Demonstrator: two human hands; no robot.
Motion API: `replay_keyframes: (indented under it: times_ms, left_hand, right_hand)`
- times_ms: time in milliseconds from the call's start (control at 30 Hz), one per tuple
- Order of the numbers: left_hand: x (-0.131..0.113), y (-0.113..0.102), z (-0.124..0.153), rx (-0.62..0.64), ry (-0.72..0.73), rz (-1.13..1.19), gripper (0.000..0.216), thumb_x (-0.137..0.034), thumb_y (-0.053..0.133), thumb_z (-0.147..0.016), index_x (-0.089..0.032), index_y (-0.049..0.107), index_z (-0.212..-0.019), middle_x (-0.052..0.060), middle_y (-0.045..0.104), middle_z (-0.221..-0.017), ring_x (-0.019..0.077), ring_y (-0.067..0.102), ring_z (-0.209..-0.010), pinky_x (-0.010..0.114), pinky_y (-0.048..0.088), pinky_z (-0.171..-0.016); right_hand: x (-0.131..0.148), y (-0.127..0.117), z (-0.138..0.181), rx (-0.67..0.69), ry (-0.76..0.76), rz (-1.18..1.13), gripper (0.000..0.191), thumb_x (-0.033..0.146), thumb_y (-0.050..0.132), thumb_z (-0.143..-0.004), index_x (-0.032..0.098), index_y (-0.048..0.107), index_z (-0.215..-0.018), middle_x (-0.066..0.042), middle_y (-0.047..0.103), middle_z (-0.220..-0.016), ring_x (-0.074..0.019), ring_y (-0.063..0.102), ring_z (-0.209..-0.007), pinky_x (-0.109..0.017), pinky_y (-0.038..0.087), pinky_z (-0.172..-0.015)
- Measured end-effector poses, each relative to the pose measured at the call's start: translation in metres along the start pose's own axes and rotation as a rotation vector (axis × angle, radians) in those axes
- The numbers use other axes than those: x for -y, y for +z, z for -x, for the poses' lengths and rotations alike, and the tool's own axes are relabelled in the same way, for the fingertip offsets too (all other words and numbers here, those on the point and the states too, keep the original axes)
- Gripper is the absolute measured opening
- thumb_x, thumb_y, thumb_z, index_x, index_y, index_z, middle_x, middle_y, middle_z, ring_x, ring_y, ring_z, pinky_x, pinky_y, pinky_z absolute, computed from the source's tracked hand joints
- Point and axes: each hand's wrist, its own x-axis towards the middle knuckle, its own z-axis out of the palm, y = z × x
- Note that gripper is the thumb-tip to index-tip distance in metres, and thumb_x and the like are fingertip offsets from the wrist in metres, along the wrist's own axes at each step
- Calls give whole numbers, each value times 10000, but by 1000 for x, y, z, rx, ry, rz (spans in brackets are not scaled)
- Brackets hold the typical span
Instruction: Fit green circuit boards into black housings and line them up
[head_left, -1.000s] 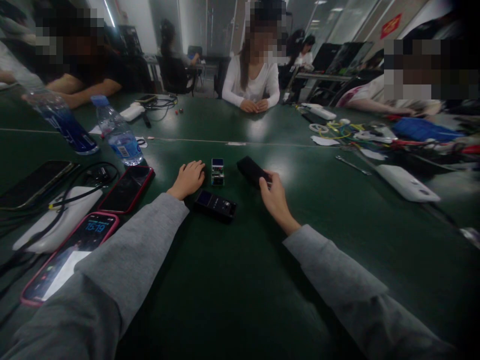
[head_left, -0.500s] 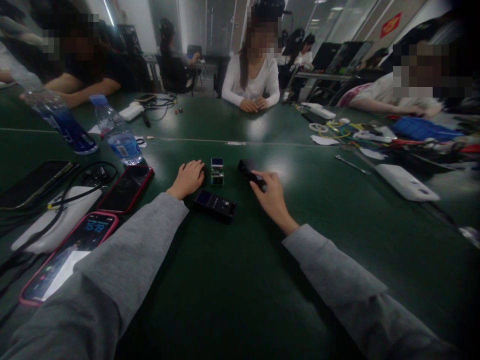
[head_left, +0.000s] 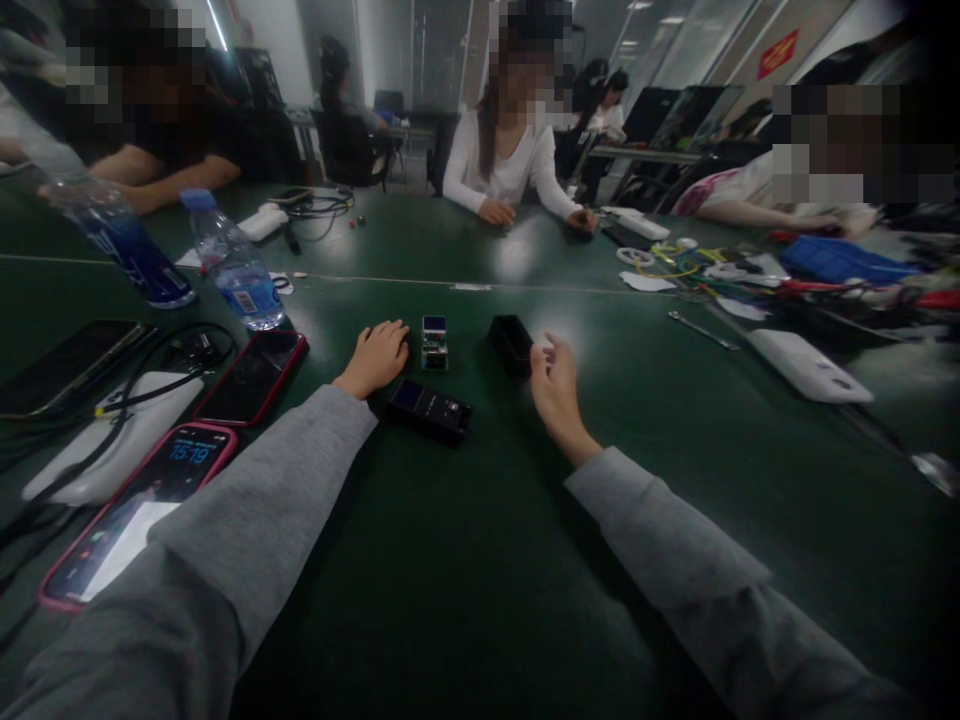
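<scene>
From the head camera, the right hand (head_left: 555, 385) is loosened, fingers parted, beside a black open-topped case (head_left: 511, 345) on the bench (head_left: 450, 560) — contact is unclear. The left hand (head_left: 375, 355) lies palm-down, fingers relaxed — near a small circuit board (head_left: 434, 356) and a black handheld device (head_left: 430, 410).

Green tabletop (head_left: 450, 570), a pale seam (head_left: 375, 281) crossing it, and it's busy! A small circuit board (head_left: 434, 345) sits mid-table, black device (head_left: 431, 410) just nearer, open-topped black case (head_left: 512, 345) to its right. Left, two bottles (head_left: 251, 300) stand by a red-edged phone (head_left: 253, 378); right lies a white power strip (head_left: 806, 363), tangled wires (head_left: 697, 262) beyond.
</scene>
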Motion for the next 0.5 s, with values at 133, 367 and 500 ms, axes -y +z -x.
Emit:
replay_keyframes:
  times_ms: [133, 367, 500]
  left_hand:
    - [1, 1, 0, -8, 0, 5, 490, -293, 341, -1041, -169, 493, -1490, 123, 448, -1612, 292, 399, -1485, 557, 301, -1224]
    - [2, 2, 0, -11, 1, 16, 490, -306, 334, -1047, -177, 496, -1491, 122, 454, -1608, 290, 398, -1489, 564, 303, -1222]
    - [2, 2, 0, -6, -8, 26, 489, -309, 330, -1048, -180, 502, -1488, 120, 453, -1609, 287, 397, -1491, 563, 294, -1230]
  right_hand:
    - [15, -3, 5, 75, -191, 80, 718, 638, 530, -967, 210, 399, -1529, -195, 496, -1396, -372, 482, -1301, -643, 436, -1079]
    - [30, -24, 19, 302, -233, 255, 448, 465, 457, -991, 187, 644, -1287, -183, 533, -1269, -327, 663, -938, -593, 592, -821]
    - [7, -97, 45, 370, -242, 279, 546, 530, 471, -986, 268, 511, -1463, -165, 566, -1296, -347, 666, -1011, -592, 577, -853]
